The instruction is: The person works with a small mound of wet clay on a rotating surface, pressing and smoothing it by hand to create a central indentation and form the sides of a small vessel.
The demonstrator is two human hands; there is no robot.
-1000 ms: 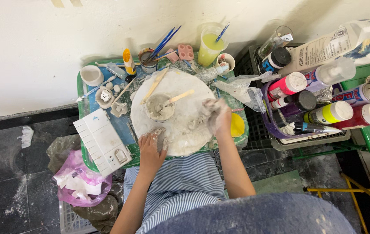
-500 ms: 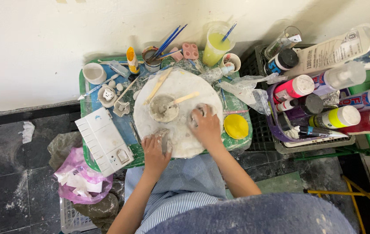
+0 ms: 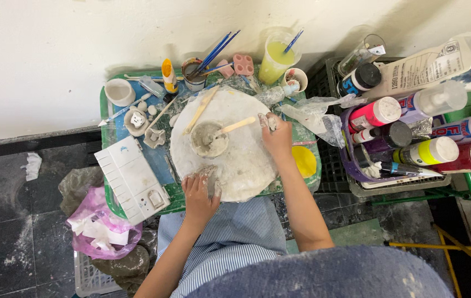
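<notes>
1. Head view: the left hand (image 3: 198, 194) is curling its fingers around a pale lump of clay (image 3: 212, 179) at the near edge of the round white board (image 3: 246, 165).
2. The right hand (image 3: 277, 137) is pinching a smaller clay piece (image 3: 265, 121) at its fingertips, just right of the small cup (image 3: 209, 139) holding a wooden stick (image 3: 237, 126).

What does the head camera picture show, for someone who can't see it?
Two clay-smeared hands, left and right, rest on a round white plaster-coated board holding a small grey cup of paste with a wooden stick. Paint bottles crowd a tray alongside.
</notes>
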